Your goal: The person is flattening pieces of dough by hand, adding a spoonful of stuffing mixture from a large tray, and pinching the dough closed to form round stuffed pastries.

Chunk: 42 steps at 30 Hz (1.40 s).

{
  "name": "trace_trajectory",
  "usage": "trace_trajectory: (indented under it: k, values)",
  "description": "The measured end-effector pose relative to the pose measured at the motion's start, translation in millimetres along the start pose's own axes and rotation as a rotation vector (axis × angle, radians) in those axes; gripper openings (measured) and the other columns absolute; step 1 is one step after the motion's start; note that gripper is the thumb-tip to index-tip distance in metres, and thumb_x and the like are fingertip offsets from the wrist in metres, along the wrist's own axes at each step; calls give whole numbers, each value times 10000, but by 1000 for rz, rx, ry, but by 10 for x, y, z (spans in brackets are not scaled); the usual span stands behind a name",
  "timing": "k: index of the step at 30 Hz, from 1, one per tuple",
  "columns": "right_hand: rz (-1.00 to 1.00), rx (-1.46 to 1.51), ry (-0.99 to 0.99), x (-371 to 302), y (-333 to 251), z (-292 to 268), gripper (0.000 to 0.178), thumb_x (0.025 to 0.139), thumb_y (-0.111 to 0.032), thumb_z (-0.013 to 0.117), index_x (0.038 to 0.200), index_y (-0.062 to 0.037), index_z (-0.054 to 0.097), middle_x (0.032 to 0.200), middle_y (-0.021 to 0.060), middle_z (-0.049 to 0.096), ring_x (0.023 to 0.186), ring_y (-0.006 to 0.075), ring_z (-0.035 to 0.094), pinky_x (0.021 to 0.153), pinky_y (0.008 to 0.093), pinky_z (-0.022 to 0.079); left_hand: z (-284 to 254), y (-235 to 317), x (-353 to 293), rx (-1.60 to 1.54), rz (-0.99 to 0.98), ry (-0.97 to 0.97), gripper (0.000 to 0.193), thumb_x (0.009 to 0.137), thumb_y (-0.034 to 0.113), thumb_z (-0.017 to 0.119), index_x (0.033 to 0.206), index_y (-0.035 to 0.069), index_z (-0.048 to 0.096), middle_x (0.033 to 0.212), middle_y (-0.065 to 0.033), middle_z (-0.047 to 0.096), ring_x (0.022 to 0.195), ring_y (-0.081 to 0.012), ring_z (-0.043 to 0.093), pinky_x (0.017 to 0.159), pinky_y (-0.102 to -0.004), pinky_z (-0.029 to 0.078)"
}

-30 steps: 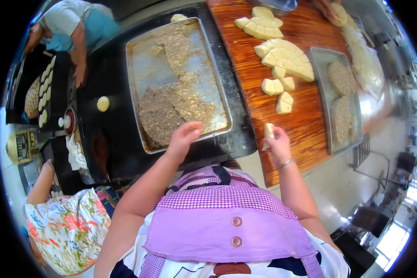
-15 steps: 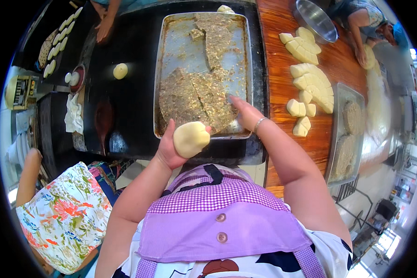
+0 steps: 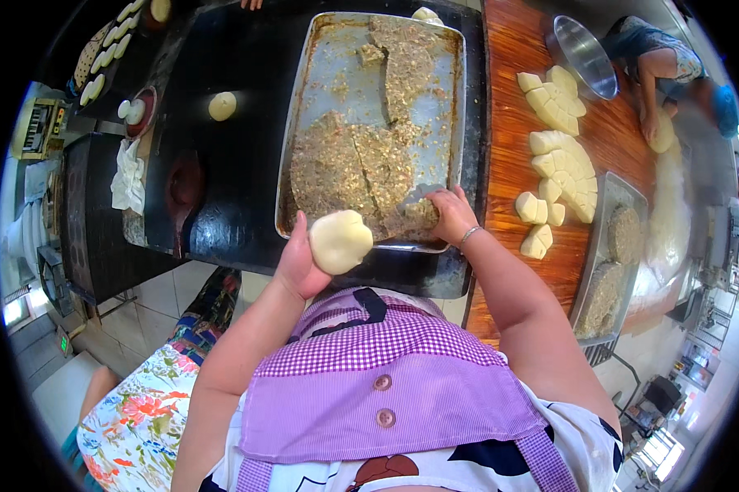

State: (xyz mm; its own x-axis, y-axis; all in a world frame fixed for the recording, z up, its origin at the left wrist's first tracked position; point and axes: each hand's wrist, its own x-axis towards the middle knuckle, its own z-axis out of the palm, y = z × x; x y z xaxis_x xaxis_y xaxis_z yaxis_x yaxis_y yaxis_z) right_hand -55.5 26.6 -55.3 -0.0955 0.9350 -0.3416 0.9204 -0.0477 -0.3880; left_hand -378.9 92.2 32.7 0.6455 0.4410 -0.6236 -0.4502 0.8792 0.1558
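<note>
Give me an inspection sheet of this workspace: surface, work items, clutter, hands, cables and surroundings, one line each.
Surface: black tabletop on the left, brown wooden tabletop on the right.
Job's things: flattened dough; crumbly filling in a metal tray; cut dough pieces on the wood.
Clutter: crumpled white cloth, left; metal bowl, upper right.
Grip: left hand holds the flattened dough; right hand is at the tray's near right corner, by the filling, any hold unclear.
Cables: nothing seen.
Surroundings: co-worker, upper right; person in floral clothing, lower left.
</note>
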Motion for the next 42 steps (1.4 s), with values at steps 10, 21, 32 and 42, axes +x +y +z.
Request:
trace_trajectory:
  k: [10,21,32,42]
  values:
    - [-27,-56,44,-156,-1244,-1241,715,752,-58,712,1386,-18,383,1076,187,660,1036,350,635,893,422,508,326,-110,473,-28,-17,-100,685,1034,575,257,1417,36,434,1402,-180,520,1291,-340,514,1097,-496,403]
    - [-224,-10,114,-23,-1727,-1513,923,696,-179,804,1478,-61,328,1180,181,607,1117,364,563,955,423,467,656,-137,471,-7,78,-180,444,1008,446,507,1343,154,502,1305,-66,586,1225,-257,560,1022,-470,463]
    - [201,2122,182,-59,-1755,-696,667,1004,-608,347,1389,-79,477,1366,84,561,1281,248,521,1097,415,397,909,-262,282,124,345,-96,408,998,365,573,1280,70,565,1227,-87,640,1152,-228,608,1007,-420,486]
    - [56,1980,492,-34,-1848,-761,365,1041,-260,480,1297,-9,548,1267,89,614,1149,198,573,1030,355,429,1060,-395,314,211,569,125,297,1037,294,502,1164,46,604,1097,-64,645,1014,-176,618,905,-342,505]
